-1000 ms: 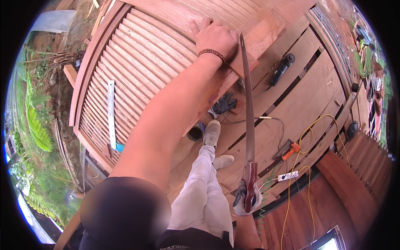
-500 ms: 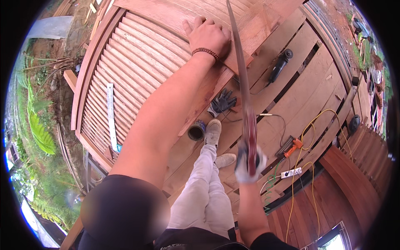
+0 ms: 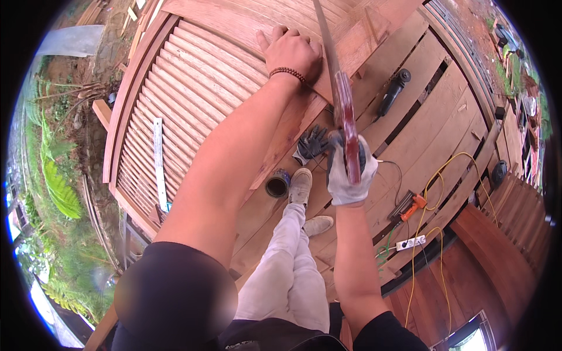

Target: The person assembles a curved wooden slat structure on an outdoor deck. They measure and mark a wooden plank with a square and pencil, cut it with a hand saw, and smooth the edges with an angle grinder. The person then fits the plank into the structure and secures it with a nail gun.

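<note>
Left hand (image 3: 291,51) bare, beaded bracelet on wrist, pressed flat on wooden plank (image 3: 363,41) beside slatted shutter panel (image 3: 193,99). Right hand (image 3: 349,172) gloved, clamped round handle of handsaw (image 3: 339,93), blade running up across plank just right of left hand. Spare glove (image 3: 310,144), tin can (image 3: 277,184), angle grinder (image 3: 393,90), power strip (image 3: 410,242) on deck boards below plank. Metal ruler (image 3: 158,164) lying on shutter panel.

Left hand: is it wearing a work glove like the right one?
No, the left hand is bare, with only a bead bracelet at the wrist, pressing flat on the wooden board, while the right hand wears a white glove.
</note>
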`<state>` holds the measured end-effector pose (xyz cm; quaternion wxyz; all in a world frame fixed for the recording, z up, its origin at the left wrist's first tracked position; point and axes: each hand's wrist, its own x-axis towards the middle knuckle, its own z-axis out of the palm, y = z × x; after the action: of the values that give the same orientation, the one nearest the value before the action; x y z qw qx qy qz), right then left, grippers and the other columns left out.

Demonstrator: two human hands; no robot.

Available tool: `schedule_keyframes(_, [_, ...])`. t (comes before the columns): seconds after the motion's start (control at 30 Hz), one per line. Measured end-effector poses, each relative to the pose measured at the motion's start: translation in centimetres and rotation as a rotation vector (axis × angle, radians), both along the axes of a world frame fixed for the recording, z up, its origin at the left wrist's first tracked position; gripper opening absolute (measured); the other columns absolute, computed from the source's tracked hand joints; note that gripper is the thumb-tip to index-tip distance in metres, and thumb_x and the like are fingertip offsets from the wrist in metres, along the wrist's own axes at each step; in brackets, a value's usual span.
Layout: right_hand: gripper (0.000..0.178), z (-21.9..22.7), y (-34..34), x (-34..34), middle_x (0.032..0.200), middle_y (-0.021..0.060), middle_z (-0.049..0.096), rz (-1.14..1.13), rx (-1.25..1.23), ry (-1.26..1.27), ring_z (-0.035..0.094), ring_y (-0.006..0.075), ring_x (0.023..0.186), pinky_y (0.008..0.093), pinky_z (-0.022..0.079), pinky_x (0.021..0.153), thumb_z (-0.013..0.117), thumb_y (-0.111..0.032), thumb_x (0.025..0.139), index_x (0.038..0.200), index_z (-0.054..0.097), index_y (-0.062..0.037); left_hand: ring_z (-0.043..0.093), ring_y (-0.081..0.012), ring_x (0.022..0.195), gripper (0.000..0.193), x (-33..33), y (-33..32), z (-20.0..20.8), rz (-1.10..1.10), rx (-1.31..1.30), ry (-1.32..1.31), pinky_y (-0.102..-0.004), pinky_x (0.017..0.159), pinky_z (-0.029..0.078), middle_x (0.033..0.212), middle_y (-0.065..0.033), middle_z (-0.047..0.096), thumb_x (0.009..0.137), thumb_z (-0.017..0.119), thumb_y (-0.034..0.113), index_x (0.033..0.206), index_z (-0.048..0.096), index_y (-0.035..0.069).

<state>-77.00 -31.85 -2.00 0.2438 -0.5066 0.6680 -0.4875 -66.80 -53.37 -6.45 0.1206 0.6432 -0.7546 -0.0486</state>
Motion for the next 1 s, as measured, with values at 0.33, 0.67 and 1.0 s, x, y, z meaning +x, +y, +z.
schedule_keyframes(0.33, [0.014, -1.7, 6.2, -0.2, 0.080, 0.0063, 0.065, -0.015, 0.121, -0.188, 0.062, 0.0172, 0.066, 0.0294, 0.048, 0.059, 0.066, -0.010, 0.087, 0.098, 0.064, -0.0012, 0.047, -0.0243, 0.128, 0.040, 0.8, 0.0, 0.1, 0.015, 0.010, 0.002, -0.0650, 0.114, 0.016, 0.112, -0.0056, 0.068, 0.090, 0.044, 0.035, 0.093, 0.077, 0.013])
schedule_keyframes(0.67, [0.040, 1.5, 16.3, -1.1, 0.090, 0.0012, 0.063, -0.260, 0.390, -1.384, 0.055, 0.0071, 0.066, 0.0185, 0.040, 0.056, 0.063, -0.028, 0.091, 0.115, 0.060, 0.0048, 0.046, -0.0249, 0.128, 0.041, 1.1, 0.2, 0.6, 0.023, 0.065, -0.025, -0.0659, 0.113, 0.016, 0.115, -0.0049, 0.067, 0.090, 0.044, 0.036, 0.095, 0.077, 0.013])
schedule_keyframes(1.0, [0.032, -0.2, 20.4, -2.4, 0.093, 0.0059, 0.068, -0.269, 0.377, -1.625, 0.065, 0.0164, 0.069, 0.0295, 0.052, 0.062, 0.058, -0.021, 0.091, 0.115, 0.061, 0.0001, 0.046, -0.0242, 0.127, 0.040, 1.1, 0.2, 0.2, 0.048, 0.053, -0.001, -0.0653, 0.114, 0.016, 0.113, -0.0040, 0.068, 0.090, 0.045, 0.036, 0.094, 0.077, 0.013])
